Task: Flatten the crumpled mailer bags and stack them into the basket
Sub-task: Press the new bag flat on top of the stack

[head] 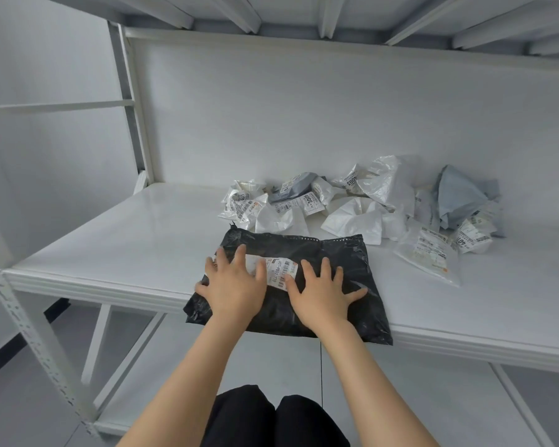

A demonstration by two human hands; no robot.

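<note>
black mailer (pixel 333 253): lying on the shelf's front edge, mostly flat. Near side hangs over the lip, white label (pixel 279 272) faces up.
left grip (pixel 236 285): open, fingers spread, palm pressing down on the bag's left half, fingertips on the label.
right grip (pixel 323 295): same deal, open and flat on the right half, holding nothing.
risk 1: slick plastic on a glossy shelf + that overhang. Imo a push toward the body could slide the whole bag off the front.
risk 2: trapped air prob puffs it back up once the palms come off, so it won't stack neat.
risk 3: basket isn't in view, so no idea how far the carry is.
crumpled pile (pixel 362 201): white and clear mailers w/ barcode labels just behind the black one, plus a grey-blue one (pixel 462 201) to the right. All untouched.
shelf (pixel 126 240): white, shiny, part of a metal rack w/ a perforated upright (pixel 23 317).
room: pale wall (pixel 304 108) behind, another rack level overhead, grey floor (pixel 13 414).
</note>
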